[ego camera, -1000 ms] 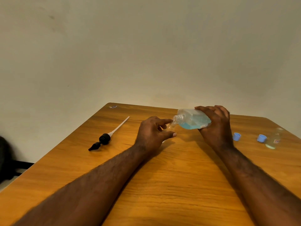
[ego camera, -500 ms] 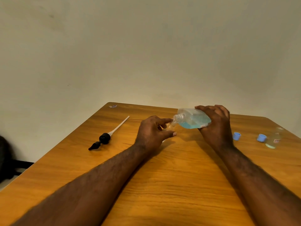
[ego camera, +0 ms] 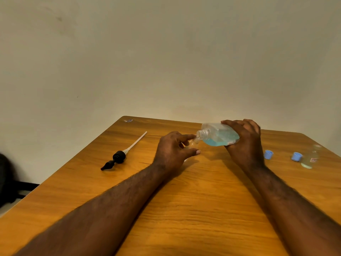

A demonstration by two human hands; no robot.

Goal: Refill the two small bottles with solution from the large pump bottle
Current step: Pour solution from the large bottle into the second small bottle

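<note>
1. Labels first: the second small bottle [ego camera: 311, 157], at the right edge of the frame, carries a small red-and-white label, too blurred to read. A pale sticker [ego camera: 128, 120] on the table's far left corner is just as unreadable.
2. The surface is an orange-brown wood-grain table [ego camera: 184, 209] set against a plain cream wall [ego camera: 166, 61]. A dark shape [ego camera: 7, 182] sits low at the left edge.
3. Centre frame, the right hand [ego camera: 243, 143] grips the large bottle [ego camera: 219, 134], which is tipped with its open neck pointing left and blue solution pooled in its lower side.
4. The left hand [ego camera: 175, 150] has its fingers curled round the small bottle [ego camera: 192, 143], whose mouth is right at the big neck. Most of that bottle is hidden.
5. The black pump head [ego camera: 120, 157] with its white tube lies left of centre, and two blue caps [ego camera: 268, 154] [ego camera: 296, 156] sit on the right.
6. Compared with half a second ago, barely anything has shifted. Both hands hold the same pouring pose.
</note>
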